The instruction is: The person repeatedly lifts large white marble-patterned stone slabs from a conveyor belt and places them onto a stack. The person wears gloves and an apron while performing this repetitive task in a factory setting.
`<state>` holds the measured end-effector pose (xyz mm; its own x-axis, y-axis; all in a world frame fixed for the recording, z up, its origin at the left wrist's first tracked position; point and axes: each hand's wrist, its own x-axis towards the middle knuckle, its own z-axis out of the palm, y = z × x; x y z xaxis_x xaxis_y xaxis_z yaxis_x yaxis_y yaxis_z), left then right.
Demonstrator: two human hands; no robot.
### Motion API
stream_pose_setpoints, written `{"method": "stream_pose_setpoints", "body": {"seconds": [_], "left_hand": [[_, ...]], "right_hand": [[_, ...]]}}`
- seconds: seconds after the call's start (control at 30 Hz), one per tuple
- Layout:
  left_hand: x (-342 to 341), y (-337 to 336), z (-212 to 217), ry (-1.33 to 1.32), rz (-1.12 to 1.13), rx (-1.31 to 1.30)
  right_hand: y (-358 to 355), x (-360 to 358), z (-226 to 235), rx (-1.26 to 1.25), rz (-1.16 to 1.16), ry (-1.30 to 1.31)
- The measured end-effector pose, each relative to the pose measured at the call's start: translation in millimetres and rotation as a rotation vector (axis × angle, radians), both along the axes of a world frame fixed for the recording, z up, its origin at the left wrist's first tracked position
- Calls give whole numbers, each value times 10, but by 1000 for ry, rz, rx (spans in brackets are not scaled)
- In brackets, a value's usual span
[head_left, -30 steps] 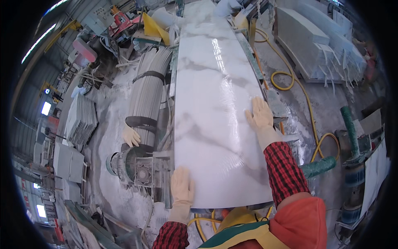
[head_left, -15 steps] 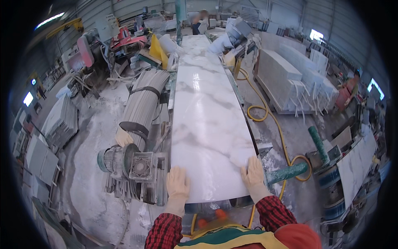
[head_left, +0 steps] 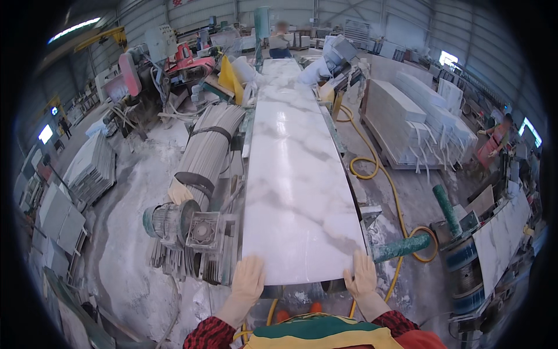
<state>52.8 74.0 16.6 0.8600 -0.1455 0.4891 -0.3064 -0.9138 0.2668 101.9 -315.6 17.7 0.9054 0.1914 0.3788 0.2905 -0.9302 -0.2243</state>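
A long white marble slab [head_left: 299,186] with grey veins stretches away from me on a narrow machine bed. At its near left corner rests my left hand [head_left: 249,276], in a pale glove, fingers stretched out along the edge. My right hand [head_left: 361,276], gloved the same way, lies at the near right corner with its fingers extended. Neither hand is closed around anything; both seem to touch the slab's sides, though the thumbs' exact contact is hard to make out.
To the left are a motor [head_left: 168,224] and a strapped roll of grey slats [head_left: 209,145]. A green pipe [head_left: 401,247] and yellow hose [head_left: 390,189] lie right, with stacked stone blocks [head_left: 392,107] beyond. Another person [head_left: 280,43] is at the slab's far end.
Both my hands have come back toward me, down to the slab's near corners. The view has shifted slightly. The person at the far end has straightened from a bent posture.
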Motion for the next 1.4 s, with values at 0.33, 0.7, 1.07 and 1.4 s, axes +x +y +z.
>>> {"method": "stream_pose_setpoints", "body": {"seconds": [0.33,0.7,1.07,1.4], "left_hand": [[676,25,-84,61,83,140],[1210,2,-235,72,276,122],[1148,-111,-97,-50,315,4],[1032,-131,67,22,336,17]], "right_hand": [[-77,149,177,-6,85,91],[-9,1072,15,-62,175,-16],[10,2258,-602,-139,111,-167],[266,2766,-357,-131,13,5]]}}
